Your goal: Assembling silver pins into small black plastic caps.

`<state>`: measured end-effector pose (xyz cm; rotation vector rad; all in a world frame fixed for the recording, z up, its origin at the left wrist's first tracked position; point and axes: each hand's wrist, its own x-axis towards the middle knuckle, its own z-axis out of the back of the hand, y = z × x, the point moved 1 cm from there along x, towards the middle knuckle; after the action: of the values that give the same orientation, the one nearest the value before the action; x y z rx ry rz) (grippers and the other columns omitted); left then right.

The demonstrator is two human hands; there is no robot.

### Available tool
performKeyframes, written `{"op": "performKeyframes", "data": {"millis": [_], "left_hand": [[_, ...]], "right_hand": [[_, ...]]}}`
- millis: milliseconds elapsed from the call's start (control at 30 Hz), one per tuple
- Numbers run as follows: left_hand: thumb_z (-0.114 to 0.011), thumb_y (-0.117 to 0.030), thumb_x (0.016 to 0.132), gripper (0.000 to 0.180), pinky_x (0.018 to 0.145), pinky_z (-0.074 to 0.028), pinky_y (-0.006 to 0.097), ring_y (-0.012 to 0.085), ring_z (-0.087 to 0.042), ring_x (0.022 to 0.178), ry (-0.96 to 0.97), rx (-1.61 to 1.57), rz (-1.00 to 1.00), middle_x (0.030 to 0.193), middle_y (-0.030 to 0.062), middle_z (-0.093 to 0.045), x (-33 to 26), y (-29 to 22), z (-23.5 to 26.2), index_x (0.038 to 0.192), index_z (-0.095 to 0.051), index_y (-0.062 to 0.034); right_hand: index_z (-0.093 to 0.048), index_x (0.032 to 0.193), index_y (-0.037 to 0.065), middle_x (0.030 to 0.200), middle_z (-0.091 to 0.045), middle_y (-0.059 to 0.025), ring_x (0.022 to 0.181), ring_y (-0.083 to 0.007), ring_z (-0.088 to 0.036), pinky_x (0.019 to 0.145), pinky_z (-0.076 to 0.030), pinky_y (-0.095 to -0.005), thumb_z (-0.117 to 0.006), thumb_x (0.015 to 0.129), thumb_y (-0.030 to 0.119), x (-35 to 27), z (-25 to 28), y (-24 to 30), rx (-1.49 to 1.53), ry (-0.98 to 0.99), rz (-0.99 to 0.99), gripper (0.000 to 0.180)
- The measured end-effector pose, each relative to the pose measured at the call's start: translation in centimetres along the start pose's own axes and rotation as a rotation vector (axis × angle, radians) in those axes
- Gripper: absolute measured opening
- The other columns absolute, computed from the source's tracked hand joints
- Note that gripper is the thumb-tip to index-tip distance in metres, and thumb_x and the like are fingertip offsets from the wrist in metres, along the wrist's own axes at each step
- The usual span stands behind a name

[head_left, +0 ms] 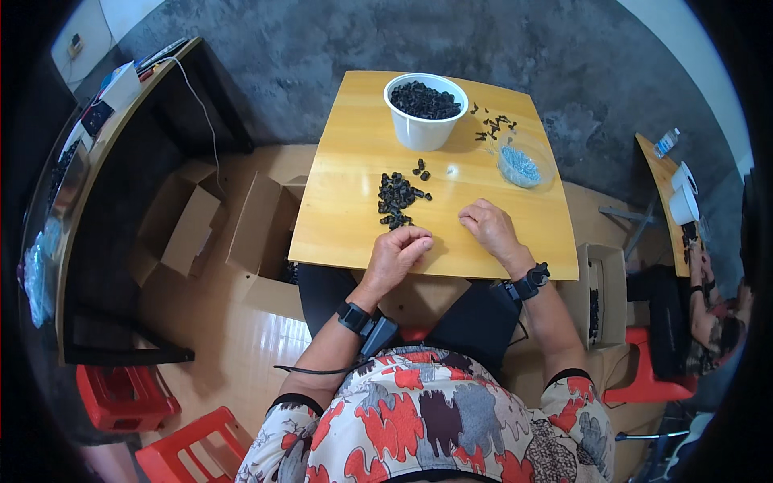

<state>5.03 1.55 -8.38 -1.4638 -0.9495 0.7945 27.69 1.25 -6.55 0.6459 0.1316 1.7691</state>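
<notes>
My left hand (399, 254) rests at the front of the wooden table (330, 217), its fingers curled together beside a pile of small black plastic parts (397, 193). To its right, my right hand (491, 230) is closed with thumb and fingertips pinched. Anything in either hand is too small or hidden to make out. Beyond the pile stands a white bucket (425, 133) filled with similar black parts. A clear round tub (523, 165) holds many small, shiny, silvery-blue pieces. Several black pieces (495, 125) lie scattered behind that tub.
Open cardboard boxes (262, 221) stand on the floor left of the table, and another box (608, 298) on the right. Red stools (129, 394) are at lower left. A co-worker (708, 314) sits at a second table (656, 173) on the right. A dark-framed desk (133, 105) runs along the left.
</notes>
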Motion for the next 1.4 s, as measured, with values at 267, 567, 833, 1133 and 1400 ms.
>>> {"op": "performKeyframes", "data": {"millis": [267,567,833,1133,1400], "left_hand": [[-0.064,-0.013,0.087,0.014,0.055,-0.044,0.018,0.0034,-0.052,0.062,-0.013,-0.066,0.057,0.076,-0.0025,-0.061,-0.1,-0.4,0.1,0.095,-0.065,-0.0022],[-0.069,-0.013,0.083,0.016,0.058,-0.044,0.018,0.0029,-0.051,0.066,0.025,-0.054,0.016,0.075,-0.0024,-0.060,-0.3,-0.4,0.3,0.094,-0.066,-0.0011],[-0.069,-0.011,0.083,0.017,0.061,-0.044,0.018,0.0033,-0.051,0.068,0.049,-0.038,-0.061,0.077,-0.0029,-0.061,-0.1,0.5,0.4,0.096,-0.066,-0.0006],[-0.068,-0.012,0.084,0.015,0.062,-0.046,0.018,0.0029,-0.054,0.069,0.076,-0.055,-0.009,0.079,-0.0035,-0.062,-0.1,0.3,0.7,0.096,-0.066,-0.0027],[-0.068,-0.012,0.083,0.016,0.061,-0.045,0.019,0.0029,-0.052,0.068,0.063,-0.014,-0.039,0.076,-0.0029,-0.061,0.0,-0.2,0.5,0.094,-0.066,-0.0011]], "right_hand": [[-0.065,0.090,0.005,0.077,-0.064,-0.0091,0.065,-0.0202,-0.062,0.063,-0.050,-0.0296,-0.064,0.080,0.008,-0.5,-0.4,2.7,0.427,-0.022,-0.290,0.011],[-0.066,0.091,0.002,0.078,-0.063,-0.0096,0.069,-0.0172,-0.062,0.063,-0.049,-0.0271,-0.062,0.081,0.004,0.3,2.0,8.2,0.485,0.102,-0.036,0.011],[-0.066,0.090,0.003,0.078,-0.061,-0.0122,0.070,-0.0268,-0.062,0.064,-0.050,-0.0339,-0.064,0.079,0.006,0.1,1.3,8.6,0.269,0.019,0.189,0.011],[-0.064,0.094,0.003,0.081,-0.062,-0.0123,0.074,-0.0277,-0.062,0.066,-0.050,-0.0347,-0.062,0.080,0.002,-0.2,1.7,9.0,0.408,-0.006,0.022,0.015],[-0.062,0.086,0.002,0.080,-0.062,-0.0120,0.074,-0.0278,-0.062,0.064,-0.050,-0.0342,-0.060,0.080,0.001,-0.6,1.3,8.9,0.321,0.022,0.118,0.007]]}}
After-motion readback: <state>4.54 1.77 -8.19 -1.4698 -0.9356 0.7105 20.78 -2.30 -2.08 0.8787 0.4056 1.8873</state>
